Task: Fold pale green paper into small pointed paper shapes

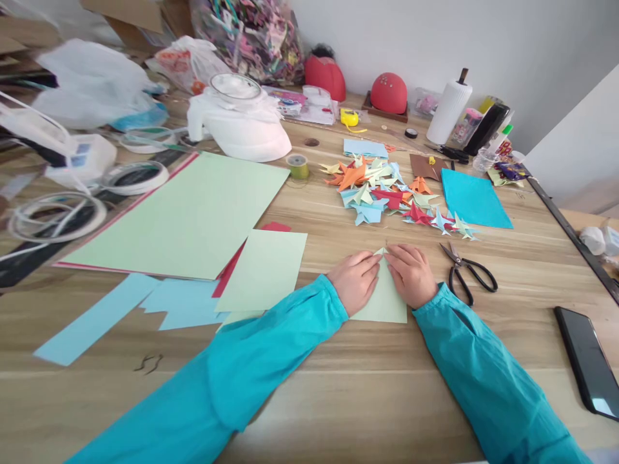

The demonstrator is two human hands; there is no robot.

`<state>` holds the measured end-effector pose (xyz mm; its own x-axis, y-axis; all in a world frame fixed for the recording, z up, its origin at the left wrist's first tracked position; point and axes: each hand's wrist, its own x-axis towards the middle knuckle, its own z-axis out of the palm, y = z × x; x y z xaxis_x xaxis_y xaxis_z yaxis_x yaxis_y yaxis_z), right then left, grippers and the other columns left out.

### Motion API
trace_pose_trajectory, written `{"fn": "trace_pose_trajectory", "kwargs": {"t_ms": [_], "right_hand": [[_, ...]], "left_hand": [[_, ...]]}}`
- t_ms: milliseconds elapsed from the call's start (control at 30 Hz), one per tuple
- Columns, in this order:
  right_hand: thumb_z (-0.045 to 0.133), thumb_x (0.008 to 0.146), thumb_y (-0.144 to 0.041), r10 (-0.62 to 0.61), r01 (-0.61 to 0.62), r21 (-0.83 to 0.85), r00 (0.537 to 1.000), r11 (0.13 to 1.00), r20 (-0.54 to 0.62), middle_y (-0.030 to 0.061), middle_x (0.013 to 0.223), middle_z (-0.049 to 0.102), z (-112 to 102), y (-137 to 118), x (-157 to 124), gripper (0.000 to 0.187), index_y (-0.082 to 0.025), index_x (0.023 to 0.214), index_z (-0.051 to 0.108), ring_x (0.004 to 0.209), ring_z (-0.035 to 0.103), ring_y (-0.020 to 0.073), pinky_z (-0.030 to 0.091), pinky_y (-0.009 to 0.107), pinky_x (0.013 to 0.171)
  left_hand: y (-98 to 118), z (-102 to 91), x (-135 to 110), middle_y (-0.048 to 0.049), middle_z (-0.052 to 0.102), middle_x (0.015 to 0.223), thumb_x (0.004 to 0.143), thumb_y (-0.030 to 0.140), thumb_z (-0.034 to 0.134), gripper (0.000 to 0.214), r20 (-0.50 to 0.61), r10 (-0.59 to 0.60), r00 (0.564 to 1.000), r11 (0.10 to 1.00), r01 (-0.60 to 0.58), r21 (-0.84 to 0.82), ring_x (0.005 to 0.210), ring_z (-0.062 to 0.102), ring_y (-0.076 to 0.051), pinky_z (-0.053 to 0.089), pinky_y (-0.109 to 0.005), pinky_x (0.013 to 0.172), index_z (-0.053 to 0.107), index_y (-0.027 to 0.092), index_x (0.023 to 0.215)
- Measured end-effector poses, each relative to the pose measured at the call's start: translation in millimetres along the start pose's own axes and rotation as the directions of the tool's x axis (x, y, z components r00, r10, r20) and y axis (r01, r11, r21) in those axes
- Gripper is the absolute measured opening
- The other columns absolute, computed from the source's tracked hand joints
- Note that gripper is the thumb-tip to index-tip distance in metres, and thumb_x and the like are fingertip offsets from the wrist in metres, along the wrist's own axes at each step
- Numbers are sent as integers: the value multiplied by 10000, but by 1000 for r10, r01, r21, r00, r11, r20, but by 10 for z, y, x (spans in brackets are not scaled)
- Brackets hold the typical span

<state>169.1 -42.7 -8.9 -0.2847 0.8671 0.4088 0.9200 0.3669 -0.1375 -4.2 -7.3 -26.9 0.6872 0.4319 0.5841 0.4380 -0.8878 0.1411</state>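
Note:
A pale green sheet of paper (385, 299) lies on the table in front of me, its far end folded to a point. My left hand (356, 278) presses on its left side, fingers bent together near the tip. Opposite it, my right hand (411, 274) holds the right side, with its fingertips close to the left ones. Parts of the folds are hidden under both hands. Black-handled scissors (465, 267) rest partly open just right of my right hand. Beyond the hands spreads a pile of folded paper planes (382, 187) in orange, red, blue and green.
Left of my hands lie a smaller green sheet (265, 267), blue paper pieces (97, 319) and a large green sheet stack (193, 212). A thread spool (298, 166), blue sheet (476, 198) and yellow tape measure (349, 117) sit farther back. A phone (587, 361) lies at right.

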Motion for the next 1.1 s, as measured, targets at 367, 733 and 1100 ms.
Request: {"fn": "trace_pose_trajectory", "kwargs": {"t_ms": [367,733,1100], "right_hand": [[395,892,-207,-2,3,-29,999,1000,37,42,1230,563,8,-11,1,307,-215,1138,578,1130,452,214,320,379,953],[408,873,-198,9,-8,-25,999,1000,49,55,1245,550,5,-10,-1,323,-180,1159,557,1143,443,217,319,381,963],[407,872,-203,2,-1,-17,999,1000,40,55,1239,553,25,9,-11,324,-180,1156,560,1145,437,218,313,386,970]], "left_hand": [[37,-11,-30,-135,617,1099,844,195,415,286,15,-11,1000,1000,11,4,1026,496,-255,485,-428,852,625,79,999],[42,-16,-26,-125,618,1101,840,212,416,291,34,-34,999,999,33,10,1007,508,-256,488,-424,824,633,89,988],[36,-26,-17,-120,628,1079,834,213,422,286,16,-29,999,1000,29,-5,995,511,-256,482,-416,823,638,87,974]]}}
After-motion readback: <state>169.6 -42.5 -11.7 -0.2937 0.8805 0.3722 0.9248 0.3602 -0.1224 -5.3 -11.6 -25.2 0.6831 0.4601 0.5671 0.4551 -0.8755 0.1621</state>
